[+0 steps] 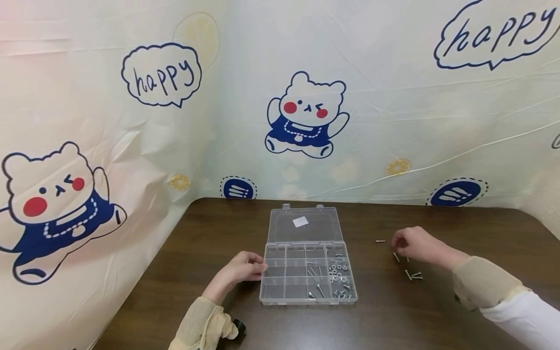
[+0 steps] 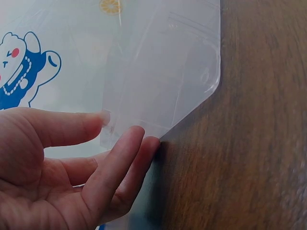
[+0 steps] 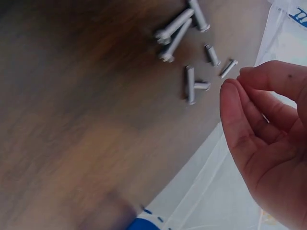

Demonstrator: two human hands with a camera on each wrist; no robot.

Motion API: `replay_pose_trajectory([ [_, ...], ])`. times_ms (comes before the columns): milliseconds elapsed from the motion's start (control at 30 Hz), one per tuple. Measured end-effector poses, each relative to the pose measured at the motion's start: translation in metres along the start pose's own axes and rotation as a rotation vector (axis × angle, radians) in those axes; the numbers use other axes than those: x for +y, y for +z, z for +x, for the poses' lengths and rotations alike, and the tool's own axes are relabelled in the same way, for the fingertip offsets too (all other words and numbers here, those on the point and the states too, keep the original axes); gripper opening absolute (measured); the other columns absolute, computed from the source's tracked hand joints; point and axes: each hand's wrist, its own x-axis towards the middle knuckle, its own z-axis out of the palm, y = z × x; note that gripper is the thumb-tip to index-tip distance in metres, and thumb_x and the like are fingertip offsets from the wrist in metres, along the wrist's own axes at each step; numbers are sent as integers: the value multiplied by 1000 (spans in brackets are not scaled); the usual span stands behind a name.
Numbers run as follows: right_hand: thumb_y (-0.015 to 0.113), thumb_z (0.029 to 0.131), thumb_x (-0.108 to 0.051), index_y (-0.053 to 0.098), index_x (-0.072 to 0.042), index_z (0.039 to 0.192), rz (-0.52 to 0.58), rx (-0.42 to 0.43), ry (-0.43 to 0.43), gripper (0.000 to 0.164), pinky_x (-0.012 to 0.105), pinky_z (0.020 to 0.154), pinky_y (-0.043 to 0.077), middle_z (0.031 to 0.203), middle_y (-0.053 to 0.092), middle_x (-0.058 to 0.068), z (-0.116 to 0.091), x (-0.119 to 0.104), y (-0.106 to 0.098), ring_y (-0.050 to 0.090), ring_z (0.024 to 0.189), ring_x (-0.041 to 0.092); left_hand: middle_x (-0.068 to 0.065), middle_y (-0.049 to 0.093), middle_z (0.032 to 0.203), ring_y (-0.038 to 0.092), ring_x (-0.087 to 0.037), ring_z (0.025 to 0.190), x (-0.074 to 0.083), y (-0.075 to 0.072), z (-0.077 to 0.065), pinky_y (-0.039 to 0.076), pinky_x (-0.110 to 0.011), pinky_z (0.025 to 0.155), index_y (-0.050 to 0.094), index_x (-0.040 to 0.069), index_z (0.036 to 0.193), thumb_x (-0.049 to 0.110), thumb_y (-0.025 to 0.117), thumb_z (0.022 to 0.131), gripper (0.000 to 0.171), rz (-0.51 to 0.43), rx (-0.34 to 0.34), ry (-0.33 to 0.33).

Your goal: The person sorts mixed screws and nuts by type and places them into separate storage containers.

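Note:
A clear plastic compartment box (image 1: 308, 302) lies on the table with its lid laid back. My left hand (image 1: 245, 267) holds the box's left side; in the left wrist view its thumb touches the edge of the box (image 2: 192, 52) and its fingers lie along the side. To the right, my right hand (image 1: 411, 241) hovers over loose screws (image 1: 408, 275). In the right wrist view, thumb and forefinger tips come close together beside a small screw (image 3: 229, 68), with nothing visible between them. Other screws (image 3: 190, 85) lie scattered nearby.
The right column of the box holds nuts (image 1: 339, 273) and short screws (image 1: 345, 294); longer screws (image 1: 311, 272) lie in the column beside it. One screw (image 1: 380, 241) lies apart, left of the right hand. A printed cloth (image 1: 376, 112) hangs behind the brown table (image 1: 376, 321).

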Motion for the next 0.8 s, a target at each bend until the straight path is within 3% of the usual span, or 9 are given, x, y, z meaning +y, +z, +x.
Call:
replay_pose_trajectory([
  [300, 68, 73, -6, 60, 3, 81, -27, 34, 152, 14, 29, 54, 47, 69, 56, 3, -8, 12, 4, 50, 62, 14, -13, 54, 85, 58, -18, 77, -1, -1, -1, 56, -33, 72, 48, -23, 104, -1, 57, 84, 31, -3, 1, 5],
  [800, 67, 64, 0, 58, 2, 76, -3, 45, 208, 14, 27, 50, 43, 67, 54, 2, -6, 11, 11, 48, 59, 15, -13, 55, 85, 58, -18, 77, 0, 0, -1, 56, -33, 72, 49, -22, 104, -1, 57, 85, 30, 1, -6, 7],
])
